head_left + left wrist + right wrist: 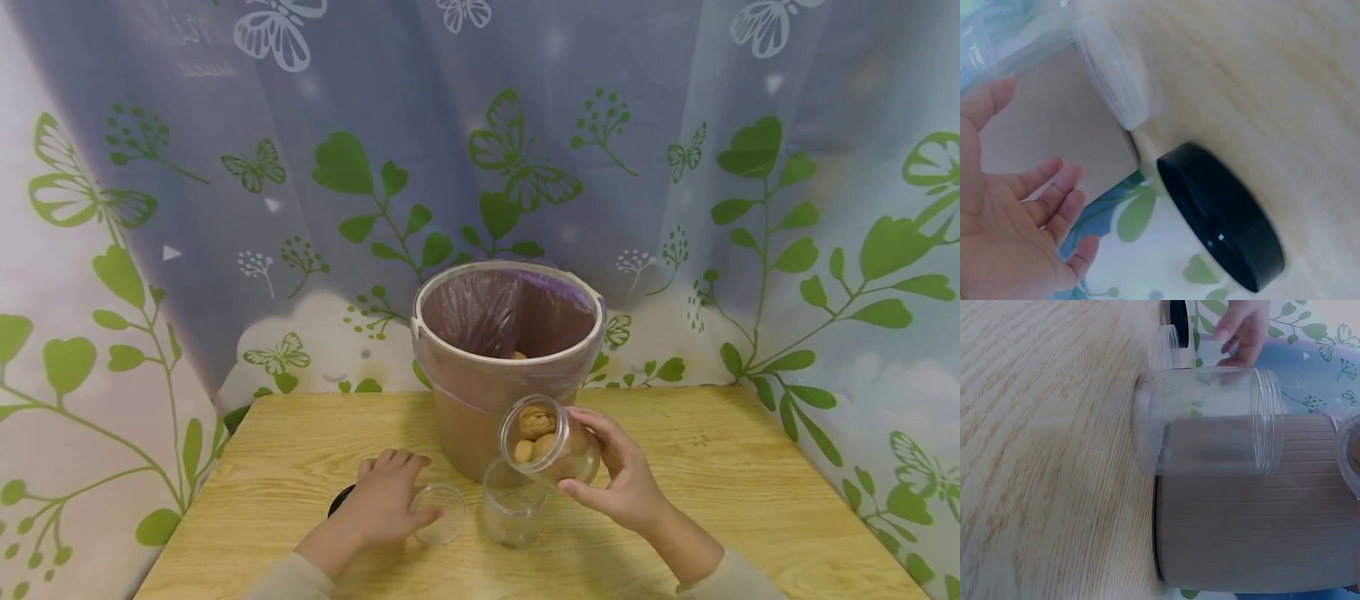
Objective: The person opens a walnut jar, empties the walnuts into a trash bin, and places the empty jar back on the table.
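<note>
My right hand grips a clear jar of walnuts, thumb on the near side and fingers on the far side. The jar is tilted, its open mouth facing left. Below that mouth, a second clear jar stands upright on the table; its walls look bare in the right wrist view. My left hand hovers with fingers spread and slightly bent, palm bare in the left wrist view. Close by it are a clear round lid and a black lid, which the hand mostly covers in the head view.
A brown bucket with a white rim and a plastic liner stands right behind the jars. Part of a walnut shows inside it. Under everything is a wood-grain table, and a curtain printed with leaves and butterflies hangs behind.
</note>
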`<move>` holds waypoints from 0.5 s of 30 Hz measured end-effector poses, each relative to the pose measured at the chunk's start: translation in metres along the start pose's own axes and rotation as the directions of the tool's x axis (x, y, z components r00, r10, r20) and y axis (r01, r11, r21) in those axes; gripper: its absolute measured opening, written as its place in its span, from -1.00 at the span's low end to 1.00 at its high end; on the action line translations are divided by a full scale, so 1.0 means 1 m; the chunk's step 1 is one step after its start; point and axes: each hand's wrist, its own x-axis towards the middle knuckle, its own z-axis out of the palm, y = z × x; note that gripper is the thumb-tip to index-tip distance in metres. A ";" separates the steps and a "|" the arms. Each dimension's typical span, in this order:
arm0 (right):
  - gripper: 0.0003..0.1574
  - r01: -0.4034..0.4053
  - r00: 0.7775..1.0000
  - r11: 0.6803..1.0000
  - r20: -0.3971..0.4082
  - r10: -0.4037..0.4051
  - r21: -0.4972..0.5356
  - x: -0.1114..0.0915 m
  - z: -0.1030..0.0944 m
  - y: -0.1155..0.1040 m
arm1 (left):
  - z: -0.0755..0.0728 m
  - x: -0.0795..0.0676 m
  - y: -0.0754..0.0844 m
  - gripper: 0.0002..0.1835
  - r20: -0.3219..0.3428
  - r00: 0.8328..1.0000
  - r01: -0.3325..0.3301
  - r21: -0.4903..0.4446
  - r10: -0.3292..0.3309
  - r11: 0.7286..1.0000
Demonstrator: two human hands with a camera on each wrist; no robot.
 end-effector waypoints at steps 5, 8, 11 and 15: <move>0.00 0.000 1.000 1.000 -0.002 0.000 0.009 0.000 -0.001 -0.001 | -0.011 0.000 0.004 -0.30 -0.072 0.996 -0.051 0.014 0.052 0.999; 0.00 0.003 1.000 1.000 -0.003 -0.003 0.010 0.000 -0.001 -0.001 | -0.016 0.001 0.007 -0.34 -0.120 0.989 -0.084 0.036 0.088 0.996; -0.01 0.005 1.000 1.000 -0.003 -0.005 0.009 0.001 -0.001 -0.001 | -0.022 0.003 0.010 -0.39 -0.192 0.973 -0.121 0.059 0.130 0.991; -0.01 0.006 1.000 1.000 -0.005 -0.006 0.009 0.001 -0.002 -0.001 | -0.034 0.006 0.016 -0.45 -0.272 0.946 -0.160 0.075 0.175 0.984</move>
